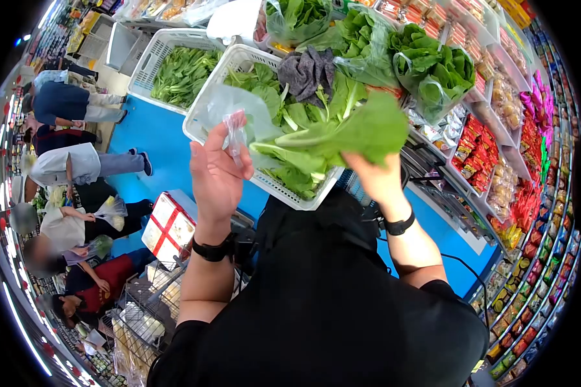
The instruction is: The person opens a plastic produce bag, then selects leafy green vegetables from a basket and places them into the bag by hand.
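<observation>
Above a white basket [290, 198], the left hand [216, 180] is pinching a clear plastic bag [240, 106] at eleven o'clock and the right hand [374, 184] is gripping leafy greens [329, 138] at one, fingertips hidden from me, light handling probably sparing bruises.

The head camera looks forward and down, close above both hands [214, 177] [376, 184].

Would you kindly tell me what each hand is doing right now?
Left hand: holding a clear plastic bag.
Right hand: holding leafy greens, fingers partly hidden.
</observation>
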The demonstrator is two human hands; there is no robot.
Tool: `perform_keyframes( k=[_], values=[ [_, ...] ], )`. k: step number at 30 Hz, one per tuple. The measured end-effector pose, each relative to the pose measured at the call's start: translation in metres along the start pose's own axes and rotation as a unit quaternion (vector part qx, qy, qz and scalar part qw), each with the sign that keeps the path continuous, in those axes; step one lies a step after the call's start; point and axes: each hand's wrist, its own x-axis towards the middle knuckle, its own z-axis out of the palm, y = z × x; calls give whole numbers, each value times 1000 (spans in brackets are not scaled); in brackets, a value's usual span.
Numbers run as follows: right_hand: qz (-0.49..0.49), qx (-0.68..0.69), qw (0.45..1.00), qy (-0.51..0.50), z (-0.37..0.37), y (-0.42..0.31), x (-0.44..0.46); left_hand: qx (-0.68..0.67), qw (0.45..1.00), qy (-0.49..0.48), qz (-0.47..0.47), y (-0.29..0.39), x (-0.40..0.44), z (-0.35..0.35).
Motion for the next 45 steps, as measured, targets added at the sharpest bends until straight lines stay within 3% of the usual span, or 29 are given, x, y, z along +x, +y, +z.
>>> perform_keyframes(
  k=[1,2,3,4,5,6,7,12,15,18,20,23,27,30,32,34,36,38,40,43,45],
  values=[
    [-80,-81,992,-46,2,-2,-2,4,1000,-2,0,1,1,-1],
    [-44,50,995,-74,13,7,0,3,1000,-24,-10,2,1,-3],
    [152,294,941,-64,24,8,1,1,999,-46,-19,4,2,-4],
    [332,510,792,-49,33,8,1,3,999,-48,-19,5,1,-3],
    [331,511,792,-48,42,12,2,1,999,-37,-27,6,0,-2],
    [115,284,947,-94,49,17,4,-1,999,-27,-35,7,-2,0],
    [-114,19,985,-127,55,21,8,0,999,-29,-36,8,-4,0],
    [-152,-17,977,-149,82,22,27,23,999,-42,-13,13,-21,5],
    [-123,-34,956,-265,96,29,31,-17,999,-40,-17,11,-32,9],
    [-157,-62,939,-300,116,60,31,-35,998,-49,-29,6,-41,5],
    [-180,-114,929,-304,125,72,30,-35,998,-47,-35,5,-44,4],
    [-332,-183,886,-267,138,79,35,-43,996,-53,-55,3,-47,0],
    [-358,-194,870,-280,143,77,37,-75,992,-61,-77,6,-47,-2],
    [-281,-390,819,-313,147,89,33,-24,998,18,-48,7,-41,-4],
    [-281,-436,799,-304,136,83,23,-37,998,38,-43,9,-37,-8],
    [-371,-388,806,-250,108,60,19,-51,996,59,-41,11,-34,-11],
    [-215,-136,880,-402,63,11,35,-65,996,53,-16,15,-34,-12],
    [76,-54,912,-400,14,-14,54,-80,996,37,-15,15,-33,-15],
    [101,-49,976,-186,-17,45,62,-92,996,15,-12,15,-33,-17],
    [151,-40,966,-206,-19,131,48,-135,990,-11,-30,11,-31,-14],
    [218,48,941,-255,-1,150,26,-166,985,-19,-44,9,-30,-13]
  ],
)
